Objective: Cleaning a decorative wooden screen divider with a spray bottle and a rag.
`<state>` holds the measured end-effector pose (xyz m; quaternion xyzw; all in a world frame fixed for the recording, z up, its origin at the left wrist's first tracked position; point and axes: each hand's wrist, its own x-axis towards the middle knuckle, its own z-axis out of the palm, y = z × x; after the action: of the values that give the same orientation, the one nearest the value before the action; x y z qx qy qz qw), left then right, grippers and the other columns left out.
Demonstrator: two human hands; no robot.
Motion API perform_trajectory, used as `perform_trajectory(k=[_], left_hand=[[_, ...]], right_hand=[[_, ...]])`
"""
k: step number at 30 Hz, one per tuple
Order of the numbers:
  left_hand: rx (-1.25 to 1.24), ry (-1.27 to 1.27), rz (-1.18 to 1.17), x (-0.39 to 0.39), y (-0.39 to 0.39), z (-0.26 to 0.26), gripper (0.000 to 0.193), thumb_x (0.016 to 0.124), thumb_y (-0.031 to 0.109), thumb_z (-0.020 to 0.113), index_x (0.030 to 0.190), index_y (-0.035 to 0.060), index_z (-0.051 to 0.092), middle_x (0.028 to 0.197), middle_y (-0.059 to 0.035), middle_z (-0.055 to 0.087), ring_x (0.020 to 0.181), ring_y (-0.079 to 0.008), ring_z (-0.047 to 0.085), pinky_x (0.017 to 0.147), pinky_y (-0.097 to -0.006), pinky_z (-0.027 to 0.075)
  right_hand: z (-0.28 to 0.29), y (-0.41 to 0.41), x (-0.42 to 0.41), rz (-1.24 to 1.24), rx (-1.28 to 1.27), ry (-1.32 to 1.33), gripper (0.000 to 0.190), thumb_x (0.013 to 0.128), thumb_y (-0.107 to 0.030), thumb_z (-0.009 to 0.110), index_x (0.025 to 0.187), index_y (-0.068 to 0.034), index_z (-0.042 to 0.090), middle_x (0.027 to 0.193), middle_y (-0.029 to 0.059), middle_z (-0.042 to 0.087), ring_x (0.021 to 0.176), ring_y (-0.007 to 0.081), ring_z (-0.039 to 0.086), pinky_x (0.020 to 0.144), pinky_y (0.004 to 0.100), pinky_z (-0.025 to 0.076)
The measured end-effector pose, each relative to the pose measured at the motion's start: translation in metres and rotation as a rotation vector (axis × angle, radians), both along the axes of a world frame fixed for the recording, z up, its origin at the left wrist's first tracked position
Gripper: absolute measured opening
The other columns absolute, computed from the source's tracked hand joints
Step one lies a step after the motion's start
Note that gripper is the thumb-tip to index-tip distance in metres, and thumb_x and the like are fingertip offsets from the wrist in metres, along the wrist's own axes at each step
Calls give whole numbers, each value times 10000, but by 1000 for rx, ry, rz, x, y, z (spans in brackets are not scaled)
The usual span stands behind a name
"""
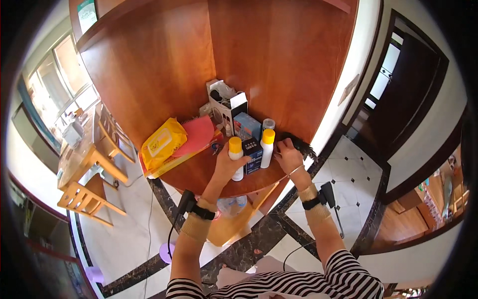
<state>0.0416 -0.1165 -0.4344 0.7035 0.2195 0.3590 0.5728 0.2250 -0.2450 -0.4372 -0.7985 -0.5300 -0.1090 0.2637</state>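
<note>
My left hand (224, 164) is wrapped around a white bottle with a yellow cap (235, 145), upright near the front of a curved wooden corner shelf (198, 175). Just right of it stands a dark blue box (253, 157). Beyond that box is a second white bottle with a yellow cap (267, 149). My right hand (289, 157) is at the shelf's right side, fingers bent, beside a black bristly or hairy object (300, 145). Its fingertips are partly hidden, so I cannot tell whether they hold anything.
Behind the bottles are a blue box (247, 126), a lidded clear jar (268, 124) and an open carton (224, 106) stuffed with items. A yellow wipes pack (164, 144) and pink sheet-like item (198, 134) lie left. Wooden panels (276, 67) enclose the back; a chair (91, 196) stands left.
</note>
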Motion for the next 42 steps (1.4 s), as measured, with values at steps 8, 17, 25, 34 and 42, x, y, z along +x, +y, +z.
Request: perform_trajectory(k=[8,17,25,34,42], left_hand=[[82,-27,163,15,-22,-26,625,604,150,793,1134,2,497,957,-96,613,852,-155,580,782,-296,470],[16,-185,189,17,-33,-23,555,627,149,766,1091,-12,509,896,-97,620,798,-123,566,743,-283,479],[-48,-103,376,-26,-97,-6,557,631,155,772,1097,8,505,902,-83,601,812,-138,548,741,-292,463],[-393,-19,724,-221,-250,-14,586,607,36,734,1131,-17,476,1012,-89,575,919,-157,570,819,-306,466],[-423,-160,1312,-407,-466,-73,615,605,82,741,1138,-53,466,996,-100,574,885,-165,558,805,-305,462]], right_hand=[[-13,7,28,281,249,84,276,715,21,599,982,-37,557,950,156,550,791,348,589,655,375,499],[-7,21,19,614,306,984,524,745,-40,699,1205,2,452,1137,74,488,1040,142,470,807,257,445],[-52,13,-25,368,694,583,495,783,-45,641,1213,60,420,1084,131,521,978,214,507,863,323,418],[-13,-68,-237,946,320,541,464,722,-151,674,1123,-24,476,946,116,537,828,274,539,753,348,444],[-56,-192,-478,1492,53,750,392,669,-107,718,998,-47,513,888,120,539,769,290,556,682,340,468]])
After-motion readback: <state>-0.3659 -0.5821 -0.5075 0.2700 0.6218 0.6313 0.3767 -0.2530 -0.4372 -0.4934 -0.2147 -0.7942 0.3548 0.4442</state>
